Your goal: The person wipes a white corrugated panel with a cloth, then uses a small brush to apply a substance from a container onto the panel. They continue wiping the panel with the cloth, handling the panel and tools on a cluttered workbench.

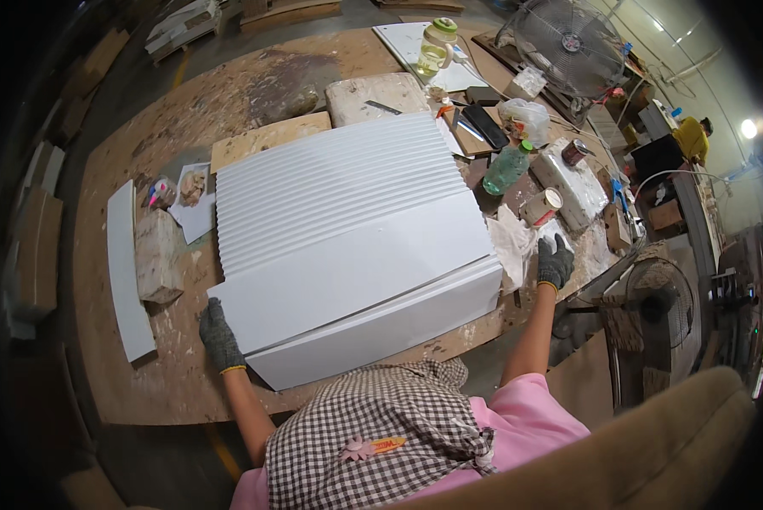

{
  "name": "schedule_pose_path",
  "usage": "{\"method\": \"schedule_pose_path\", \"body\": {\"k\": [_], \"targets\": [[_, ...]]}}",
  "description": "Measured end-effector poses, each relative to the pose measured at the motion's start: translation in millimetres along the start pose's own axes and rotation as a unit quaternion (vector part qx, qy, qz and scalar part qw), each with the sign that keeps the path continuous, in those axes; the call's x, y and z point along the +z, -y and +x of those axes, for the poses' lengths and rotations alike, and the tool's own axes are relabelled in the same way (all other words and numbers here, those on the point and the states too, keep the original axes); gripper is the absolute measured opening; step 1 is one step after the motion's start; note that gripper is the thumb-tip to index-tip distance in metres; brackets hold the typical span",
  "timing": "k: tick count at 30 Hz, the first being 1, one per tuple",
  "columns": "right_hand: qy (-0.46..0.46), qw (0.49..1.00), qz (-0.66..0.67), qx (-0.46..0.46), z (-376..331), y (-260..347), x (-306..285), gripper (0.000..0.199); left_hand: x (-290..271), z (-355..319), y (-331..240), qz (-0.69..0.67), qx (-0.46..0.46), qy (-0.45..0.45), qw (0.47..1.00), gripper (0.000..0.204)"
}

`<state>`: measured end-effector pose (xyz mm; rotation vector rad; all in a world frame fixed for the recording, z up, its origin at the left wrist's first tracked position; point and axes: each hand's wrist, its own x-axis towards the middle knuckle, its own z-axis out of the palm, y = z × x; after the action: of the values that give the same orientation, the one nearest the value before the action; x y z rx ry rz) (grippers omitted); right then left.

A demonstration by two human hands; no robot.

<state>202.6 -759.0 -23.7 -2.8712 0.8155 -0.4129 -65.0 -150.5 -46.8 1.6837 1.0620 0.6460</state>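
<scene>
Here, two gloved hands, one large white panel (347,246), one workbench (144,374). Left hand (219,335) in a grey knit glove, laid against the panel's near left corner, fingers flat on its edge rather than clenched; whether gripping or only resting, cannot tell. Right hand (555,262), same kind of glove, just off the panel's right edge, pressed open-palmed on a crumpled white sheet (511,242), holding nothing. Panel spread between the two hands, covering most of the bench: far half ribbed with many narrow parallel flutes, near half smooth and plain, one long seam slanting across, a thick white front face toward the body. Beyond the right hand, two small tins (541,206), one green plastic bottle (506,170), one white block (573,183). Farther off, one jar of yellowish liquid (435,47) and one wire-caged fan (571,47). Out past the left hand, one long white strip (127,272) and one rough stone-like block (158,255).
</scene>
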Motion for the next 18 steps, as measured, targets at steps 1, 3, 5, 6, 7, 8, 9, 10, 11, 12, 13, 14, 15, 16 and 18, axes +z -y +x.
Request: {"method": "schedule_pose_path", "body": {"k": [1, 3, 5, 6, 7, 8, 9, 10, 11, 12, 13, 14, 15, 16, 18], "targets": [[-0.028, 0.998, 0.019, -0.058, 3, -4, 8, 0.057, 0, 3, 5, 0.003, -0.001, -0.006, 1.000, 0.043], [0.048, 0.972, 0.169, -0.154, -1, 6, 22, 0.052, -2, 11, 14, 0.065, 0.058, 0.017, 0.996, 0.042], [0.215, 0.889, 0.323, -0.242, -15, 22, 23, 0.046, -1, 14, 20, 0.076, 0.057, 0.019, 0.995, 0.040], [0.228, 0.914, 0.222, -0.253, -21, 28, 31, 0.046, -2, 15, 21, 0.083, 0.056, 0.024, 0.995, 0.039], [0.232, 0.905, 0.189, -0.302, -19, 20, 52, 0.045, -4, 17, 22, 0.115, 0.082, 0.050, 0.989, 0.037], [0.232, 0.894, 0.156, -0.351, -11, 7, 71, 0.044, -7, 21, 30, 0.115, 0.081, 0.048, 0.989, 0.037], [0.234, 0.890, 0.158, -0.358, -5, 6, 81, 0.044, -13, 27, 45, 0.180, 0.151, 0.051, 0.971, 0.038], [0.236, 0.888, 0.163, -0.358, 1, 4, 87, 0.042, -15, 32, 57, 0.243, 0.220, 0.058, 0.943, 0.039], [0.238, 0.888, 0.166, -0.356, 4, 2, 90, 0.040, -16, 34, 65, 0.242, 0.220, 0.056, 0.943, 0.039], [0.239, 0.886, 0.168, -0.361, 6, 9, 81, 0.040, -21, 33, 70, 0.295, 0.284, 0.046, 0.911, 0.038], [0.270, 0.869, 0.291, -0.295, 14, 13, 67, 0.038, -27, 32, 75, 0.345, 0.345, 0.037, 0.872, 0.037], [0.292, 0.840, 0.403, -0.216, 20, 15, 42, 0.036, -20, 26, 58, 0.341, 0.346, 0.043, 0.873, 0.037], [0.276, 0.825, 0.455, -0.192, 19, 21, 4, 0.037, -7, 13, 20, 0.224, 0.163, 0.081, 0.957, 0.036], [0.263, 0.802, 0.508, -0.171, 10, 40, -40, 0.038, -5, 4, -3, 0.101, -0.032, 0.109, 0.988, 0.035], [0.238, 0.753, 0.567, -0.233, -16, 83, -111, 0.041, -20, 5, 38, 0.195, 0.097, 0.062, 0.974, 0.034]]}}
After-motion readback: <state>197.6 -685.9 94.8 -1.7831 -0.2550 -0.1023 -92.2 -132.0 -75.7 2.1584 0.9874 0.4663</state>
